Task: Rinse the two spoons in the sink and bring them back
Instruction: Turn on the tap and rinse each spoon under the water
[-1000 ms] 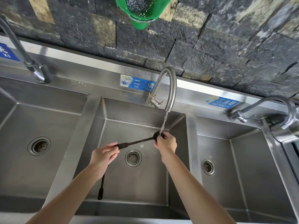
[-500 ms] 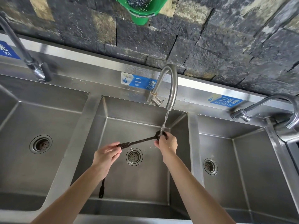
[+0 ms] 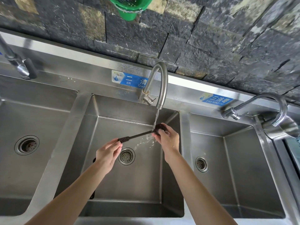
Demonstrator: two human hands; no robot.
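A long black spoon (image 3: 138, 136) lies across the middle basin (image 3: 129, 184) of a steel sink. My left hand (image 3: 108, 153) pinches its dotted handle end. My right hand (image 3: 168, 138) grips its round bowl (image 3: 159, 127), right under the water stream (image 3: 156, 117) from the curved faucet (image 3: 160, 83). Water splashes off below the handle. A second black spoon (image 3: 92, 195) hangs down from my left hand, mostly hidden behind my left forearm; only its lower tip and a bit by the wrist show.
The middle drain (image 3: 126, 156) sits under my hands. A left basin (image 3: 40, 111) and a right basin (image 3: 235, 143) flank it, each with its own faucet. A green colander (image 3: 129, 7) hangs on the dark stone wall above.
My right hand has shifted its fingers on the spoon's bowl, which now shows more above them. More water splashes off under the handle. My left hand stays nearly still.
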